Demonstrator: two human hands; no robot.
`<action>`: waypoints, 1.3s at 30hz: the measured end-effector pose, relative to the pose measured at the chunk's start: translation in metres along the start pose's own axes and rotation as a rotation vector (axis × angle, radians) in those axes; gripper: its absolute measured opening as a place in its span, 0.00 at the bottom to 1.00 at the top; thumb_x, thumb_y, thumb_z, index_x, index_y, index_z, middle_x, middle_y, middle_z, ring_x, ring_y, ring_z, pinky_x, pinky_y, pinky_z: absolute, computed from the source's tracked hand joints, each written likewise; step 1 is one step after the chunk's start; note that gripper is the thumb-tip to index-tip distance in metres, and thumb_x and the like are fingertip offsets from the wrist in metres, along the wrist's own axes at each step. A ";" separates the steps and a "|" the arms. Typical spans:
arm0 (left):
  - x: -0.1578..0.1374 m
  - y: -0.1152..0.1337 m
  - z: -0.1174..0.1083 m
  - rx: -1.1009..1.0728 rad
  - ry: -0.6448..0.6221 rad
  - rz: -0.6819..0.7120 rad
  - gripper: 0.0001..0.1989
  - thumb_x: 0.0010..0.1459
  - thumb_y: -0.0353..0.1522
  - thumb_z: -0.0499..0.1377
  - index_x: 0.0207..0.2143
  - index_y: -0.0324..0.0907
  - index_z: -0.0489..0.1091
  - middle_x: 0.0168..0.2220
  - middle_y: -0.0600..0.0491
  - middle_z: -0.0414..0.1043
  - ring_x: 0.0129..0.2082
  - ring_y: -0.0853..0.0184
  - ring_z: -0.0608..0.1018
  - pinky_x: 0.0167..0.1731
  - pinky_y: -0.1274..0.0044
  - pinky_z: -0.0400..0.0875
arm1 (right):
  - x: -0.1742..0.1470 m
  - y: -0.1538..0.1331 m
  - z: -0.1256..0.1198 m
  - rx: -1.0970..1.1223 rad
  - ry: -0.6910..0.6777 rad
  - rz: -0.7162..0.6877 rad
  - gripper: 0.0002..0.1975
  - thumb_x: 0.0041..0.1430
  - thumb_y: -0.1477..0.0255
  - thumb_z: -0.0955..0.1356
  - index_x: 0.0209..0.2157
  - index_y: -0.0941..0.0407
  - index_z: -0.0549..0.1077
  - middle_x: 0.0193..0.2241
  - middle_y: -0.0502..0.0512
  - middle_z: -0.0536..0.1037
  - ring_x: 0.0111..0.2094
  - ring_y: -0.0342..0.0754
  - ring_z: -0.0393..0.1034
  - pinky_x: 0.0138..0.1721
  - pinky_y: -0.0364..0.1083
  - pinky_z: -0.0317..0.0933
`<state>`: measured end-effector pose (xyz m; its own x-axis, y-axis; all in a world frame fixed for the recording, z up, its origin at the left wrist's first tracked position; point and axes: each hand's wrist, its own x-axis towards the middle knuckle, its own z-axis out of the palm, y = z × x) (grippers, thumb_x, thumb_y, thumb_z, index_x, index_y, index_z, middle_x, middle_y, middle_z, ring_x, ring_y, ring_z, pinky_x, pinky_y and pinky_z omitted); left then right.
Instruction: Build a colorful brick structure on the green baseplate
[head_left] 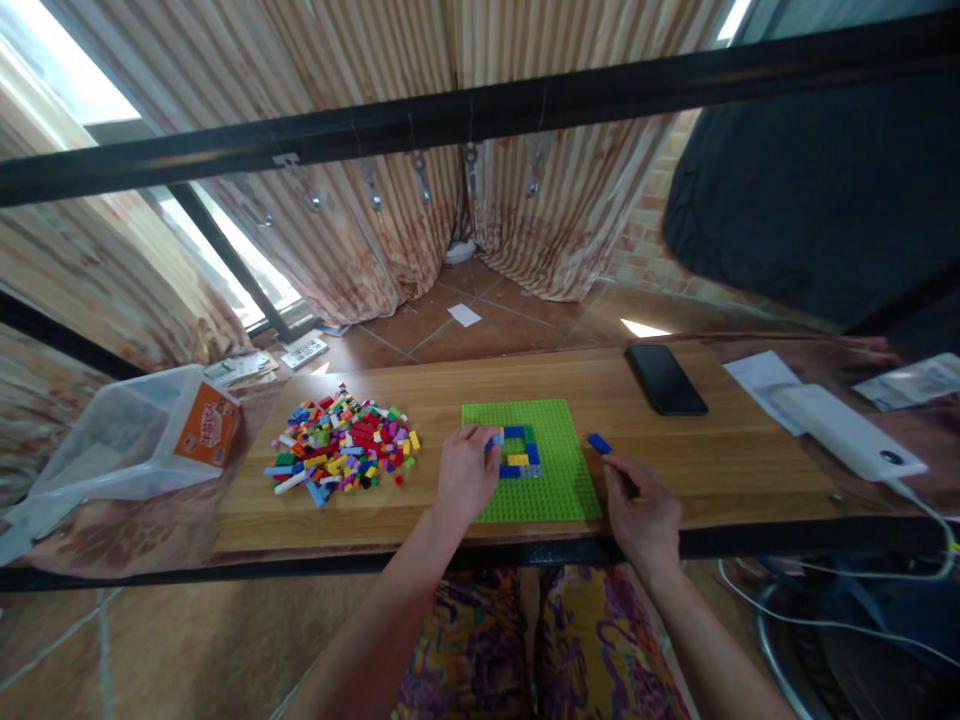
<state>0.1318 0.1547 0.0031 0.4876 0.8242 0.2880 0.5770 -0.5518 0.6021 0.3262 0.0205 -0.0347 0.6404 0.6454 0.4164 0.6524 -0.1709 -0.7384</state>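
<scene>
On the green baseplate [559,490] stands a small rectangular ring of building bricks [531,445], mostly blue and green with some yellow and a greyish corner. My left hand [466,468] is closed at the ring's left side, its fingertips on a light-blue brick [496,437]. To the right of the baseplate, a blue brick [598,443] lies on the wooden board. My right hand [643,512] rests just below that brick with curled fingers and fingertips pinched together. Whether anything small sits between those fingertips is hidden.
A heap of mixed bricks [345,445] covers the board's left part. Beyond it stands a clear plastic box [120,430] with an orange label. A black phone [666,380] lies at the back right, near a white device [847,432] with a cable. A dark bar [480,115] crosses above.
</scene>
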 end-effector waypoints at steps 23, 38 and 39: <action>0.024 0.025 0.014 0.336 -0.232 0.074 0.10 0.57 0.27 0.55 0.36 0.44 0.75 0.33 0.48 0.78 0.37 0.58 0.74 0.44 0.64 0.57 | -0.005 0.007 0.009 -0.118 -0.001 -0.116 0.12 0.63 0.68 0.62 0.38 0.55 0.77 0.36 0.58 0.79 0.38 0.49 0.73 0.41 0.47 0.66; 0.027 0.022 0.006 0.314 -0.130 -0.068 0.15 0.58 0.30 0.55 0.48 0.43 0.71 0.41 0.49 0.76 0.43 0.59 0.73 0.47 0.66 0.61 | -0.005 0.007 0.009 -0.126 0.019 -0.148 0.11 0.62 0.68 0.63 0.37 0.56 0.77 0.35 0.57 0.78 0.37 0.48 0.73 0.41 0.46 0.66; 0.029 0.021 0.006 0.320 -0.108 -0.078 0.15 0.58 0.32 0.55 0.49 0.42 0.71 0.43 0.48 0.75 0.45 0.58 0.73 0.48 0.66 0.61 | -0.005 0.007 0.009 -0.128 0.018 -0.148 0.11 0.62 0.68 0.63 0.37 0.56 0.77 0.35 0.56 0.78 0.37 0.48 0.73 0.40 0.46 0.66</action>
<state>0.1616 0.1663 0.0193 0.4909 0.8565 0.1593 0.7832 -0.5140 0.3500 0.3242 0.0231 -0.0467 0.5401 0.6574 0.5255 0.7854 -0.1693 -0.5954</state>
